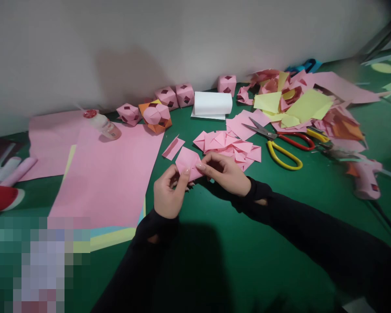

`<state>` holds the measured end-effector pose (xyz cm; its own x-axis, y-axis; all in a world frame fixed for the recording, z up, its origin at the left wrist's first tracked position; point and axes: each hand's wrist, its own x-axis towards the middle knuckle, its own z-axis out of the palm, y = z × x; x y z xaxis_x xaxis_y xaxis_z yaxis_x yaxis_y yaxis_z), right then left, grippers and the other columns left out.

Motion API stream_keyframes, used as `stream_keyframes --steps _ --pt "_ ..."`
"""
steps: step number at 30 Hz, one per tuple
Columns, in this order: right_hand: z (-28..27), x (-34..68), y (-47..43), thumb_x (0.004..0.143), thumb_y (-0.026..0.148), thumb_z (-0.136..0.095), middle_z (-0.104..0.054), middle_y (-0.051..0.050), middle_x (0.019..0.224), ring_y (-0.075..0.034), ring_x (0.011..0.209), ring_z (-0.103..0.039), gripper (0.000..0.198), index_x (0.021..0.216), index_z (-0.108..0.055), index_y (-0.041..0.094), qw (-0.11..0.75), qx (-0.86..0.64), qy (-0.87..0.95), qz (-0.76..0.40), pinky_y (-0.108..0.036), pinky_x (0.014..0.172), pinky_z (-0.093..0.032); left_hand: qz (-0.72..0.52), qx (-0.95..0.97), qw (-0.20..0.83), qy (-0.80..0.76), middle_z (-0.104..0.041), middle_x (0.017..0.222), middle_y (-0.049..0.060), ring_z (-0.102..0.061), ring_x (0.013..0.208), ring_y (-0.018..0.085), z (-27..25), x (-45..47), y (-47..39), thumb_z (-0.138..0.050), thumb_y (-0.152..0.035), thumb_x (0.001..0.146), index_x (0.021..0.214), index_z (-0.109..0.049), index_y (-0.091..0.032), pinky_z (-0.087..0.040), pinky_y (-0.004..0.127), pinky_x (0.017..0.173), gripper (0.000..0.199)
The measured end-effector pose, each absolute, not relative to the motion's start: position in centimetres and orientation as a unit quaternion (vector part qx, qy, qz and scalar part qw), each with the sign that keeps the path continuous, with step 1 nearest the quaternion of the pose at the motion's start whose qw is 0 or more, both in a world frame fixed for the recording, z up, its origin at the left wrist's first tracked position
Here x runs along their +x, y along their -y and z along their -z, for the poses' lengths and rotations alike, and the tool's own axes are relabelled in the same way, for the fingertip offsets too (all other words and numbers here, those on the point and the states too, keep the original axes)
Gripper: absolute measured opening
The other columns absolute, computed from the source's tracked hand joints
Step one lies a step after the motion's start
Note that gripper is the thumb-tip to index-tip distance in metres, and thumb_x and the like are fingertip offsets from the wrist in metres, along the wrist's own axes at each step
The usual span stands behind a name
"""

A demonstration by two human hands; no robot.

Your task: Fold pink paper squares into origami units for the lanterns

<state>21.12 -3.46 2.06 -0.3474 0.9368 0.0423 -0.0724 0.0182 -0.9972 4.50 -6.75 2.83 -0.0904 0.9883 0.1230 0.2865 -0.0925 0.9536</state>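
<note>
Between my two hands is a small piece of folded pink paper. My left hand pinches its lower left part, thumb on top. At its right edge, my right hand grips it between thumb and fingertips. Just behind my right hand lies a pile of folded pink paper pieces. A single folded pink strip rests behind the held paper. Scissors with one red and one yellow handle lie partly spread to the right of the pile.
Folded paper cubes and a white paper roll line the wall. Large pink sheets lie left, with a small bottle on them. Paper scraps are heaped back right, near a pink glue gun with a cord.
</note>
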Motion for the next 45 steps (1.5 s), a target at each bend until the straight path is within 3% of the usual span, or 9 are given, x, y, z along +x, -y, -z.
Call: stream_keyframes --steps 15,22,33,45 --pt "-1.6 21.2 3.1 0.071 0.043 -0.079 -0.071 -0.002 0.078 -0.012 0.068 -0.061 0.028 0.083 -0.074 0.018 0.441 -0.398 0.534 -0.602 -0.029 0.069 -0.052 -0.478 0.542 0.376 -0.581 -0.064 0.061 -0.001 -0.063 0.053 0.011 -3.5 5.2 7.1 -0.061 -0.042 0.088 0.078 -0.066 -0.017 -0.052 0.02 0.05 0.027" --pt "-1.7 21.3 3.0 0.072 0.041 -0.079 -0.071 -0.002 0.077 -0.011 0.068 -0.061 0.027 0.08 -0.072 0.016 0.446 -0.393 0.52 -0.613 -0.027 0.069 -0.052 -0.481 0.558 0.377 -0.561 -0.069 0.073 0.0 -0.065 0.06 0.012 -3.1 5.0 7.0 -0.073 -0.04 0.078 0.087 -0.068 -0.018 -0.051 0.021 0.052 0.024" --pt "-2.0 21.0 3.2 0.07 0.049 -0.078 -0.065 0.0 0.07 -0.01 0.063 -0.057 0.035 0.075 -0.066 0.016 0.448 -0.394 0.518 -0.613 -0.026 0.062 -0.049 -0.468 0.565 0.397 -0.551 -0.068 0.066 -0.001 -0.062 0.054 0.011 -2.6 4.5 6.6 -0.07 -0.039 0.08 0.08 -0.07 -0.018 -0.053 0.022 0.053 0.021" --pt "-2.0 20.9 3.2 0.073 0.044 -0.078 -0.061 0.001 0.068 -0.009 0.061 -0.052 0.032 0.072 -0.062 0.016 0.453 -0.374 0.525 -0.616 -0.025 0.059 -0.044 -0.469 0.559 0.413 -0.545 -0.067 0.063 -0.001 -0.062 0.053 0.012 -2.5 4.4 6.4 -0.069 -0.039 0.081 0.085 -0.072 -0.019 -0.051 0.023 0.051 0.021"
